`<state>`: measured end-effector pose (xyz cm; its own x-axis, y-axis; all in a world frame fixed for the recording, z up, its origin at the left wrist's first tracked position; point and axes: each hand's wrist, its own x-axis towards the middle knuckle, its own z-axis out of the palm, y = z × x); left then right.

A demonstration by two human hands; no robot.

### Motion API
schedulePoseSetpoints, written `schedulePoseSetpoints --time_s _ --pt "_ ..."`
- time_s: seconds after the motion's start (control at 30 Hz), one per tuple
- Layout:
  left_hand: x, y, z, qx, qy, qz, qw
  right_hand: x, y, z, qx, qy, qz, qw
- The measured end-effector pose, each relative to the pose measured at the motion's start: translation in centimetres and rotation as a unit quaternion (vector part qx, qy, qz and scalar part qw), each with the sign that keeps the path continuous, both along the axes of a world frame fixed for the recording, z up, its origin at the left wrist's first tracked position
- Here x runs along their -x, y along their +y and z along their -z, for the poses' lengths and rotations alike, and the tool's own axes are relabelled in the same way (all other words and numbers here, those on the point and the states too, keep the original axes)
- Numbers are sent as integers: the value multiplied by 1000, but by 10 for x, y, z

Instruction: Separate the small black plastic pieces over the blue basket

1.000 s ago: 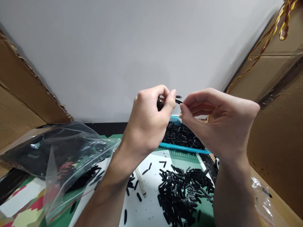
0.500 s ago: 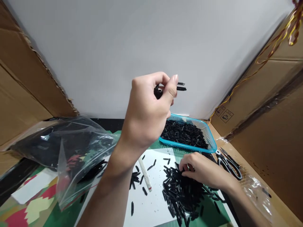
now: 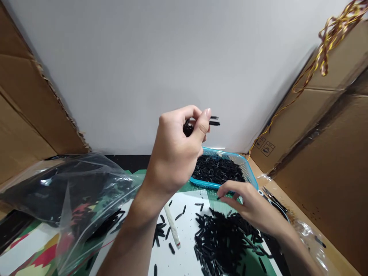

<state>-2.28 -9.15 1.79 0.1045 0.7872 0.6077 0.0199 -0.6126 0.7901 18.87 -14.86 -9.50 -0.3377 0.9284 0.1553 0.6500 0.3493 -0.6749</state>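
My left hand (image 3: 179,147) is raised in front of the white wall with its fingers curled round a bunch of small black strips (image 3: 188,127). Two thin ends poke out past the thumb and fingertips. Lower on the right, my right hand (image 3: 243,199) pinches a tiny dark piece (image 3: 218,198), probably one black strip, between thumb and forefinger. It hovers just above a loose pile of black strips (image 3: 221,241), spread over white paper (image 3: 184,264) and a green mat.
A blue basket (image 3: 254,176) full of black strips stands at the back. A pale stick (image 3: 172,227) lies on the paper among scattered strips. Left is a clear plastic bag (image 3: 69,184) with dark contents. Scissors (image 3: 277,207) lie right, by a cardboard wall (image 3: 324,161).
My right hand has lifted off the pile with a small dark piece in its fingertips. My left hand appears lower in the picture, still gripping its strips. The camera view has shifted slightly.
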Motion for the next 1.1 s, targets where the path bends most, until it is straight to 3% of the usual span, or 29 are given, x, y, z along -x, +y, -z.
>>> schedulePoseSetpoints --time_s 0.1,0.17,0.27,0.33,0.77,0.93,1.1 --pt "0 -2 0 16 21 -1 1000 1 10 -38 -113 142 32 983" --pt "-2 -3 0 16 31 -2 999 3 17 -59 -196 250 52 947" --pt "-4 -4 0 11 48 -9 999 10 24 -79 -280 334 54 898" --pt "-6 -5 0 20 58 -6 998 16 26 -87 -303 354 47 884" --pt "-12 -3 0 68 61 21 996 25 39 -93 -242 464 43 851" --pt "-15 -5 0 35 80 12 996 30 43 -93 -209 500 -4 841" --pt "-16 -7 0 5 91 6 996 27 45 -94 -189 495 -20 848"
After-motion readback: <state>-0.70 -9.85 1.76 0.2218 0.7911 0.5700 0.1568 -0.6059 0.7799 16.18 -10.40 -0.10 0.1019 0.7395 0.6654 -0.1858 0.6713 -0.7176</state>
